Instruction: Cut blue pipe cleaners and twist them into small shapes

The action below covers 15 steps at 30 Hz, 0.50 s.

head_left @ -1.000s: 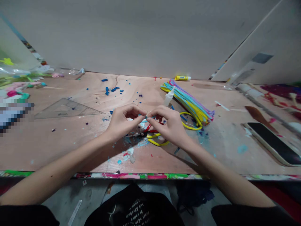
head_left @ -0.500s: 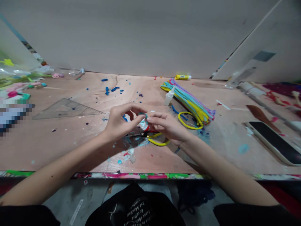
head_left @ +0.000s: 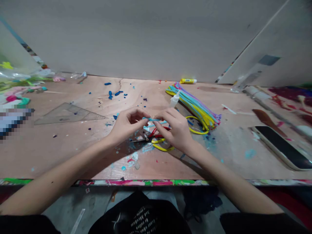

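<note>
Grey panels (head_left: 146,42) close off the top of the frame, and below them we have a worn wooden tabletop (head_left: 60,152) specked with blue, purple and red scraps. At the centre of the frame, raised above the wood, we hold a slim light-blue piece (head_left: 153,120); it looks short and runs roughly level, with both its ends covered by our fingers, so we cannot tell its full length or its texture.

Our left hand (head_left: 126,125) pinches one end between thumb and forefinger, the other fingers curled behind. Our right hand (head_left: 174,126) pinches the opposite end the same way, leaving a small gap between the two sets of fingertips.

Just beneath lie the scissors (head_left: 147,140), blades toward the left, close under our right palm. Past that hand, right of centre, stand a white bottle (head_left: 174,100) and a bundle of coloured stems (head_left: 196,105), which narrow the room on that side. Toward the lower left we have a broader stretch of wood, bounded above by a clear set square (head_left: 73,113) and below by the table's colour-streaked front edge (head_left: 163,183).
</note>
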Tool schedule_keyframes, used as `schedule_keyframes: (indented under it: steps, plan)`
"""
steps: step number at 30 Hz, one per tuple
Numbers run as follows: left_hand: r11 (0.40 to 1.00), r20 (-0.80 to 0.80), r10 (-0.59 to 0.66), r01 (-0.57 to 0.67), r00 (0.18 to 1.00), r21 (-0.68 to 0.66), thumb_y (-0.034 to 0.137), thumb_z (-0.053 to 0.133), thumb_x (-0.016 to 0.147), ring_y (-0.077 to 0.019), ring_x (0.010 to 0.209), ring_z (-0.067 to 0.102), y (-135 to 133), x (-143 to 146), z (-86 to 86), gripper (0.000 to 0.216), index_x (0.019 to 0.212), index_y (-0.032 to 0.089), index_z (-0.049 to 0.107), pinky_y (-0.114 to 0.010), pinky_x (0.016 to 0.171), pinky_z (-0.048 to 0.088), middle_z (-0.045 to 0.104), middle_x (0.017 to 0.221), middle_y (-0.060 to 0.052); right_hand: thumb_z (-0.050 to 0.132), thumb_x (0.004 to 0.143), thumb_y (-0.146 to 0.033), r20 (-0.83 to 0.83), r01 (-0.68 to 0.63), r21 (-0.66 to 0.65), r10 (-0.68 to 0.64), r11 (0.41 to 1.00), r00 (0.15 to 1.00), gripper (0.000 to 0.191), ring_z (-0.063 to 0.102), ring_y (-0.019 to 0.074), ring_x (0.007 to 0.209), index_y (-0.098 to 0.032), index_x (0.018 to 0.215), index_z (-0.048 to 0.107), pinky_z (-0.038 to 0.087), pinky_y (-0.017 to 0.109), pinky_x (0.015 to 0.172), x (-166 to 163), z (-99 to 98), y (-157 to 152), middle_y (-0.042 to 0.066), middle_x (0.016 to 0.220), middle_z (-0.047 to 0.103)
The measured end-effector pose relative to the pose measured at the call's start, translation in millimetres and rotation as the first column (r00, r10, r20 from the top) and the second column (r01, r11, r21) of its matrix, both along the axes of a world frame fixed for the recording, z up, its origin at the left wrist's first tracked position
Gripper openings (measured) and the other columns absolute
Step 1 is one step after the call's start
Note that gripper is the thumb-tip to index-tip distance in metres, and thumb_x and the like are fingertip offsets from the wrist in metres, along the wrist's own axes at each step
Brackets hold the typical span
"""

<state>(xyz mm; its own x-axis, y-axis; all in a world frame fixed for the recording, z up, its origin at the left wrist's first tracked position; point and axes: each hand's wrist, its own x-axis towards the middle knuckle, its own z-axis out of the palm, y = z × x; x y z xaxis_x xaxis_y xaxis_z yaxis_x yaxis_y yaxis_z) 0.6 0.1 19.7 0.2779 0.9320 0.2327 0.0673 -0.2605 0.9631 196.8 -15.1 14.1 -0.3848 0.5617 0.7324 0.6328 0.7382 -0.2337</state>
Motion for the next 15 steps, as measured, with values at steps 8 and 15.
schedule_keyframes:
  steps: [8, 15]
  plan:
    - [0.983, -0.044, -0.165, 0.16, 0.985, -0.095, 0.031, 0.07, 0.083, -0.0133, 0.069, 0.066, 5.5, -4.7, 4.0, 0.016, 0.085, 0.015, 0.068, -0.024, 0.064, 0.053, 0.071, 0.079, -0.003, 0.054, 0.097, -0.021, 0.157, 0.002, 0.134, -0.024, 0.991, 0.987, 0.015, 0.06, 0.02, 0.08, -0.017, 0.089, 0.067, 0.044, 0.032, 0.071, 3.9, 2.5, 1.7, 0.008, 0.085, 0.07]
    - [0.95, 0.006, -0.201, 0.196, 0.98, -0.243, 0.028, 0.076, 0.077, -0.0124, 0.06, 0.064, 6.9, -6.7, 6.9, 0.018, 0.083, 0.013, 0.069, -0.025, 0.06, 0.053, 0.068, 0.068, -0.001, 0.055, 0.097, -0.02, 0.187, -0.01, 0.221, -0.033, 0.975, 0.982, 0.014, 0.058, 0.02, 0.08, -0.018, 0.09, 0.067, 0.043, 0.033, 0.072, 5.5, -1.7, 5.5, 0.007, 0.086, 0.07]
